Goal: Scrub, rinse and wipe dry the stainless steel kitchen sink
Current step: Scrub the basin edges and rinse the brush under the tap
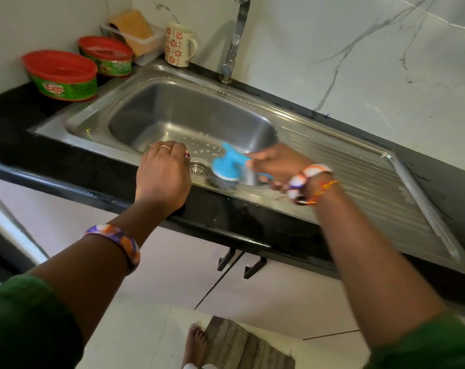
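Both hands (163,171) (275,162) at sink (98,134) rim

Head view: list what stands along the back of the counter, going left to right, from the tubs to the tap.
Nearer red-lidded tub → second red-lidded tub → clear box with a sponge → flowered mug → tap.

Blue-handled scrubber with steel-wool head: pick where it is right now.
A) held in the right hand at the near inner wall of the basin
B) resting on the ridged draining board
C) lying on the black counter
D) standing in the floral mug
A: the right hand grips the blue-handled scrubber low against the near wall of the stainless steel sink, beside the drain.
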A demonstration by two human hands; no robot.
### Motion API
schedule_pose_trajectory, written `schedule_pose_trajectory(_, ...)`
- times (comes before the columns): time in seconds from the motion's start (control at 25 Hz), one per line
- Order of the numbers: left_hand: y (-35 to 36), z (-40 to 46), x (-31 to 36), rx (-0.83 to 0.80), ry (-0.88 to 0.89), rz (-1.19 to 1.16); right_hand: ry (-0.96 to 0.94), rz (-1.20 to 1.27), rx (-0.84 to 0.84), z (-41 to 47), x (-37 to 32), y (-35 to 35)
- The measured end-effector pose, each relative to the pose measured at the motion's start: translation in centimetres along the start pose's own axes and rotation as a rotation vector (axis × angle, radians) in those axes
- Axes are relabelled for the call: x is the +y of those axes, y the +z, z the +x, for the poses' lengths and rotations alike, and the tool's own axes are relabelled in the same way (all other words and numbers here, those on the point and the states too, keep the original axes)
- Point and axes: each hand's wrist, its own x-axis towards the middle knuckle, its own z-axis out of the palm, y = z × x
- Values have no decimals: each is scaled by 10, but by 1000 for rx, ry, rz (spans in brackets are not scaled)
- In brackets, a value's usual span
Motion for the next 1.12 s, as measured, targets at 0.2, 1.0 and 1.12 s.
schedule_pose_trajectory(0.2, -8, -4, -7, 123, -177, -179, 215, -13, -32, -32, 38, -52)
schedule_pose_trajectory(1.0, -17, -10, -19, 546, -1644, -872, -331, -209, -324, 40, -42, 24)
schedule_pose_trajectory(1.12, -12, -7, -14, 646, -1615, -816, -282, -392, -484, 22, -4, -49)
